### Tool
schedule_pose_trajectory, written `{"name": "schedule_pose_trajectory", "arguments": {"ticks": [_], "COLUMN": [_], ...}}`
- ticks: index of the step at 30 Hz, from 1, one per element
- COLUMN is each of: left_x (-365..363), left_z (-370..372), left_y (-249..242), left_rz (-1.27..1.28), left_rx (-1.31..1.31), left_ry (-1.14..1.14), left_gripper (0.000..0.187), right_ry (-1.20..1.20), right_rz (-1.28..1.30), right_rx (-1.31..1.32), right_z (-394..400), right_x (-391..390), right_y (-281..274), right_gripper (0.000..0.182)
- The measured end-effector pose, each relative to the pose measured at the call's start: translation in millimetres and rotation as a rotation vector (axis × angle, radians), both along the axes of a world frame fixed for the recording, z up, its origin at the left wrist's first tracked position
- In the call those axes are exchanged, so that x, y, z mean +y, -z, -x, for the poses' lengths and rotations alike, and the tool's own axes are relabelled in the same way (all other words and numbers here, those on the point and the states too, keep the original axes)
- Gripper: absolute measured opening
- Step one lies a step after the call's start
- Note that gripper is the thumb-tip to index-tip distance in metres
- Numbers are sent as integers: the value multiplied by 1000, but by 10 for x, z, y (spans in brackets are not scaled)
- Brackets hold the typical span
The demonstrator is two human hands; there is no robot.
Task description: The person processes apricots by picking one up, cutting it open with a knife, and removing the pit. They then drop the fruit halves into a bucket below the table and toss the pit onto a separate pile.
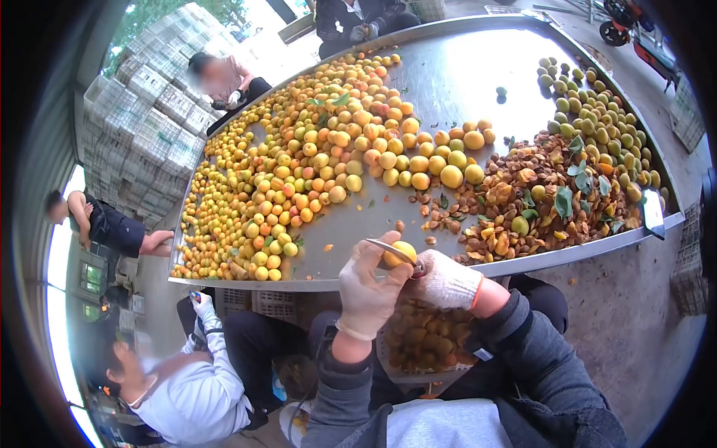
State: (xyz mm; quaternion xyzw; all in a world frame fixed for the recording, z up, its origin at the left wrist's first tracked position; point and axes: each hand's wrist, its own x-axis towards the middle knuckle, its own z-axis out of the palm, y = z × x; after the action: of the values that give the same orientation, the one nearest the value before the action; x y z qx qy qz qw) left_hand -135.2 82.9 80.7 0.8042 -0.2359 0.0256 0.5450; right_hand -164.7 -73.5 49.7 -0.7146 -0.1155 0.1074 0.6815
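My left hand [368, 293], in a pale thin glove, is closed around a yellow apricot [400, 254] above the front edge of the metal table. In a white knitted glove, my right hand [448, 281] grips a knife [390, 248], whose blade lies across the top of the fruit. Many yellow-orange apricots [299, 157] spread over the left and middle of the table [351, 225]. To the right is a heap of brown pits and cut pieces [523, 190] with some leaves. Below my hands, a crate of fruit [429, 336] stands between my legs.
Greenish fruit [605, 123] lies at the table's right end, near a phone-like device [653, 213] on its rim. A co-worker [187, 381] sits at my left. Other people sit or stand around the far side. Stacked crates [149, 104] stand behind.
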Motion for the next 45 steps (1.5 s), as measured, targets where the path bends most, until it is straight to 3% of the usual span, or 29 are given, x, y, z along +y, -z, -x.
{"name": "schedule_pose_trajectory", "arguments": {"ticks": [1, 3, 5, 7, 8, 9, 11, 13, 15, 17, 19, 21, 22, 23, 25, 29, 30, 31, 34, 36, 37, 39, 40, 42, 43, 45], "left_x": [28, 65, 100, 168, 201, 215, 195, 128, 64, 31, 50, 77, 95, 90, 48, 65, 90, 114, 201, 283, 301, 303, 306, 313, 304, 265], "left_z": [-16, -34, -93, -196, -226, -242, -202, -125, -78, -10, 10, 0, 20, 26, 85, -31, -56, -62, -77, -77, -70, -40, -22, -23, -68, -231], "left_y": [17, -1, 23, 119, 152, 167, 189, 173, 242, 222, 222, 230, 193, 260, 223, 388, 424, 470, 491, 472, 465, 440, 344, 180, 310, 724], "left_rz": [85, 175, 262, 626, 627, 519, 405, -309, -361, -183, -6, -43, -79, -128, -190, -108, -73, -70, 80, 676, 684, 806, 810, 238, 242, 709], "left_rx": [149, 244, 330, 493, 484, 419, 362, -225, -219, -149, -56, -53, -48, -230, -179, -221, -225, -221, -110, 570, 568, 564, 566, 428, 431, 543], "left_ry": [70, 106, 137, 47, 44, -32, -114, -87, -86, -68, -79, -116, -117, -159, -245, -319, -313, -317, -331, -201, -203, -181, -183, -339, -341, -254], "left_gripper": [42, 42, 42, 43, 43, 44, 45, 49, 55, 55, 55, 55, 55, 52, 51, 43, 40, 40, 37, 37, 37, 36, 36, 36, 36, 34], "right_ry": [0, -44, -42, 9, 89, 168, 322, 305, 377, 240, 311, 300, 255, 341, 331, 302, 307, 304, 288, 296, 292, 359, 338, 339, 342, 336], "right_rz": [2, -97, -33, 14, -135, -31, -257, -228, -126, -127, -168, -123, -62, -208, -320, -189, -263, -258, -352, -513, -505, -320, -507, -354, -206, -116], "right_rx": [-1, 75, 89, 96, -78, 20, 277, 170, -4, 111, 149, -239, -221, -77, 17, -119, 98, 101, 152, 248, 247, -111, 191, 193, 192, 134], "right_z": [3, 4, -17, 12, -37, -7, -8, -39, -134, -193, -213, -321, -309, -363, -355, -417, -290, -294, -378, -405, -446, -512, -416, -439, -454, -485], "right_x": [11, 35, 21, -79, -101, -217, -229, -133, 49, 96, 188, 252, 253, 318, 399, 424, 494, 499, 494, 490, 505, 542, 605, 579, 571, 579], "right_y": [5, 4, -36, -142, 77, -177, -298, -245, -140, -239, -323, 37, -25, 69, -52, 38, -249, -204, 10, 109, 237, 493, 131, 200, 235, 248], "right_gripper": [14, 16, 14, 13, 13, 15, 20, 28, 30, 29, 24, 20, 18, 15, 12, 17, 17, 17, 16, 14, 14, 13, 12, 12, 12, 11]}}
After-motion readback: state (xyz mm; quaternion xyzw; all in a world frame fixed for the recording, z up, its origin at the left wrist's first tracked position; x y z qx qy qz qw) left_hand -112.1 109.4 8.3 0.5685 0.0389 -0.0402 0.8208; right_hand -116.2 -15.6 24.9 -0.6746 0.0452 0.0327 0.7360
